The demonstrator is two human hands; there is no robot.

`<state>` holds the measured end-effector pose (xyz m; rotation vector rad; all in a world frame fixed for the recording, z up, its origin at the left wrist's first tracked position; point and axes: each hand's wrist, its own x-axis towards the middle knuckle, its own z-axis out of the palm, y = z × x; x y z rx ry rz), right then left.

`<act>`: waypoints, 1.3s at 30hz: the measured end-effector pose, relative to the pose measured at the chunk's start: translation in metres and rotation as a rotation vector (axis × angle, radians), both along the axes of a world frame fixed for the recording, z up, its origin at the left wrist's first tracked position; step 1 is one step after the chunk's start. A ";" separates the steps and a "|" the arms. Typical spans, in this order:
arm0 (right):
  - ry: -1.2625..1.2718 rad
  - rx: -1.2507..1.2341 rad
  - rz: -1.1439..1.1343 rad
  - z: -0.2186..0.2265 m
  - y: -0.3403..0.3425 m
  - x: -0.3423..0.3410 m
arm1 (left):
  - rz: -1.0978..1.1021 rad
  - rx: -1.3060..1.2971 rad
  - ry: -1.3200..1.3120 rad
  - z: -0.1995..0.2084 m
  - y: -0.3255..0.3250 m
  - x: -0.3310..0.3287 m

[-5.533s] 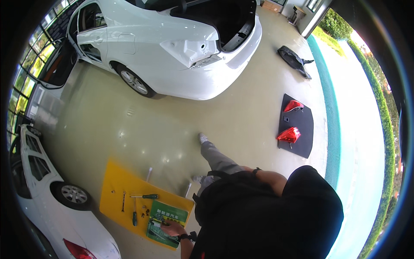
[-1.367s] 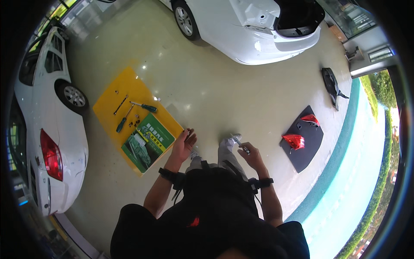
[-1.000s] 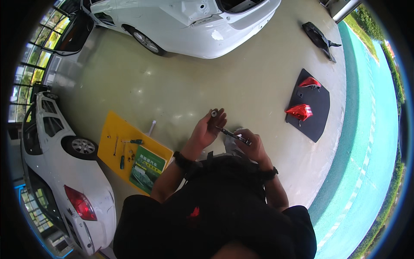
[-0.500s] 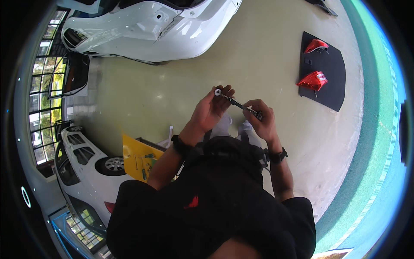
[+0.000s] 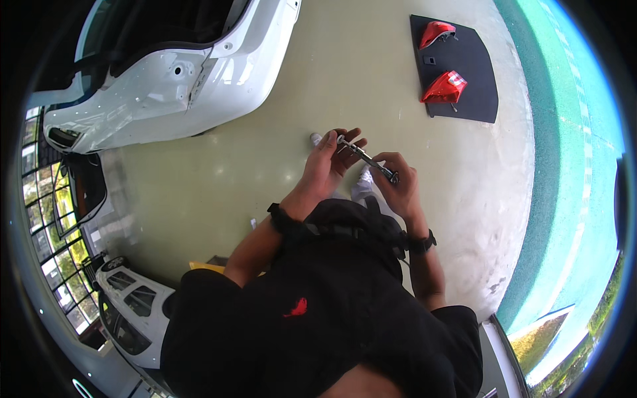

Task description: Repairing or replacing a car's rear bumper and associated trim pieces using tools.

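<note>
Between my two hands, in front of my waist, slants a slim metal socket wrench [image 5: 363,156]. Its round end lies at the thumb and fingertips of my left hand [image 5: 322,167], which cradles it loosely with the palm turned up and the fingers partly curled. My right hand [image 5: 402,188] pinches the other end, where a shiny wider head shows beside the fingers. Part of that end is hidden by the right fingers. Both wrists wear black bands.
A white car body [image 5: 166,99] stands ahead on the left. Two red tail lights [image 5: 443,87] lie on a dark board [image 5: 474,99] on the floor, far right. Another white car [image 5: 142,318] is behind at left. A yellow panel edge [image 5: 207,266] shows beside my left arm.
My view has turned to the right and I have stepped, with my shoes now showing below my hands. The socket wrench stays between both hands at nearly the same slant.
</note>
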<state>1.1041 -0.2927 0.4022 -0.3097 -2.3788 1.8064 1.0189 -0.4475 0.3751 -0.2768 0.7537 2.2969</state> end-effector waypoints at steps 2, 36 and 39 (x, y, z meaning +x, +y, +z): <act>-0.055 0.022 -0.025 0.003 -0.003 -0.018 | -0.068 -0.005 0.020 -0.003 0.001 -0.023; -0.183 -0.054 0.767 -0.068 -0.070 -0.413 | 0.419 -0.217 -0.244 -0.056 -0.094 -0.331; -0.253 0.013 0.870 -0.063 -0.069 -0.435 | 0.467 -0.262 -0.250 -0.065 -0.097 -0.340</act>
